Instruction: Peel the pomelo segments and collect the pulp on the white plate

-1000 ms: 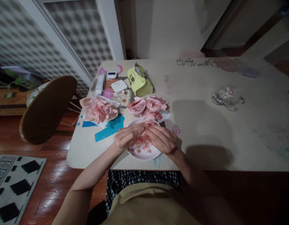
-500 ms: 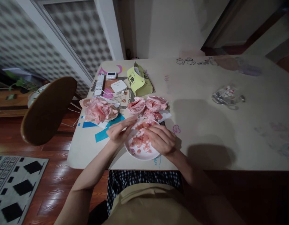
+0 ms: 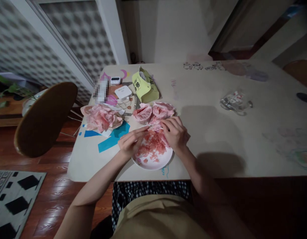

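A white plate (image 3: 153, 165) near the table's front edge carries loose pink pomelo pulp (image 3: 152, 146). My right hand (image 3: 176, 133) is over the plate's right side, its fingers curled and closed on a pale pink piece of pomelo (image 3: 156, 124) at the far rim. From the left, my left hand (image 3: 131, 140) reaches over the rim with its fingers pressed together, tips close to that same piece; what they hold is hidden. Just behind the plate lie two larger pomelo chunks, a left one (image 3: 142, 113) and a right one (image 3: 163, 109), with pale membrane around them.
Pink peelings (image 3: 102, 118) are heaped left of the plate, beside blue strips (image 3: 113, 136). Behind stand a yellow-green visor cap (image 3: 146, 87), a white box (image 3: 123, 92) with a cable and a small white device (image 3: 115, 80). A clear plastic bag (image 3: 234, 102) lies right; a chair (image 3: 46, 119) stands left.
My right hand has moved up and away from the plate's middle to the far rim, uncovering more pulp. The left hand has shifted slightly, its fingers more bent. The view has moved a little.
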The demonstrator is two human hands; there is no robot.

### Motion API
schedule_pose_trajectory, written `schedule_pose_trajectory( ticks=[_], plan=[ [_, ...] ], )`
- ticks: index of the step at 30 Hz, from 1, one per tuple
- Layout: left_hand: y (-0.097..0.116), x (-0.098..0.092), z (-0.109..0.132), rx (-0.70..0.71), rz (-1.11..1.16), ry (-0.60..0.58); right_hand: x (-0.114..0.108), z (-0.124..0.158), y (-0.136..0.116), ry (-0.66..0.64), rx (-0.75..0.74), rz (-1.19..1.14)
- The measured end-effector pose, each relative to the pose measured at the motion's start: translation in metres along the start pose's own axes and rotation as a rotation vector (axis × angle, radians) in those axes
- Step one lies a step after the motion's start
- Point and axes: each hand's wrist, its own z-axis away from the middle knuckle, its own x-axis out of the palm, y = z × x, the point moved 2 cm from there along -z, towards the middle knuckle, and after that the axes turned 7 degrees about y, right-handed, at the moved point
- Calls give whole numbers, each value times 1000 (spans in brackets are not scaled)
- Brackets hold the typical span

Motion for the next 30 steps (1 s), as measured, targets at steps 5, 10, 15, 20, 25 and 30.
schedule_pose_trajectory(
  ticks=[5, 10, 15, 20, 25, 30],
  plan=[
    [3, 4, -1, -64, -30, 50, 15, -1, 10, -106, 84, -19],
    [0, 6, 0, -121, 9, 50, 12, 1, 15, -199, 152, -37],
    [0, 6, 1, -125, 2, 37, -2, -6, 13, -167, 184, -79],
    [1, 6, 0, -111, -2, 32, -1, -6, 13, -286, 188, -128],
    [3, 5, 0, -108, -4, 30, 8, -1, 20, -431, 171, -106],
    [5, 6, -2, -142, 35, 49, 7, -4, 20, -403, 142, -51]
  ],
)
